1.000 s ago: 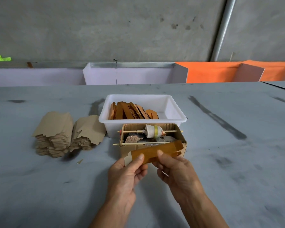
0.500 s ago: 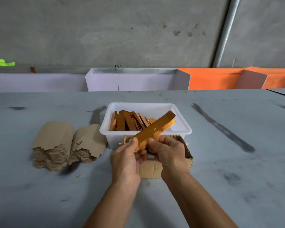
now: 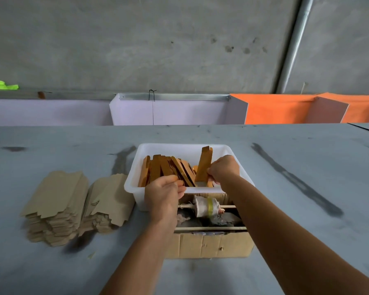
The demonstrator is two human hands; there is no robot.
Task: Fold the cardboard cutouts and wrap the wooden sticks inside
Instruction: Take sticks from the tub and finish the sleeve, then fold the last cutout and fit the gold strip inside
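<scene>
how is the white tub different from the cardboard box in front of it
The white tub is smooth plastic; the cardboard box is brown and creased. The tub holds orange wrapped pieces; the box holds a tape spool on a stick. Both are open-topped and sit on the table.

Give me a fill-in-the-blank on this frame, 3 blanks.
1. The right hand grips a wrapped piece over the white ____.
2. The cutout stacks lie to the ____ of the bin.
3. The tape spool sits on a stick across the cardboard ____.

Missing words: bin; left; box
</scene>
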